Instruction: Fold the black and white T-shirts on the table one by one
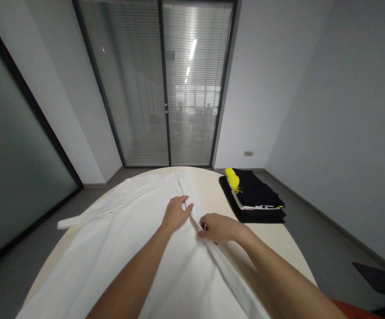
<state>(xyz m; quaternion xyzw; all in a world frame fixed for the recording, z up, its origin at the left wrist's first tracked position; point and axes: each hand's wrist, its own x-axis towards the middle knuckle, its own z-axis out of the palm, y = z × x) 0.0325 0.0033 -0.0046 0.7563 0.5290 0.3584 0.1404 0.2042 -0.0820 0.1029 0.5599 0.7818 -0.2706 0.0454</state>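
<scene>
A white long-sleeved garment (119,239) lies spread over a round cream table (279,241), one sleeve stretched out to the left. My left hand (175,213) rests flat on the cloth near its folded right edge, fingers stretched forward. My right hand (217,228) is just to the right of it, fingers pinched on the folded edge of the white garment.
A stack of folded black clothes (254,195) with a yellow patch on top sits at the table's far right. Behind the table are glass doors with blinds (166,88), grey walls and grey floor. A dark shape (379,279) lies on the floor at lower right.
</scene>
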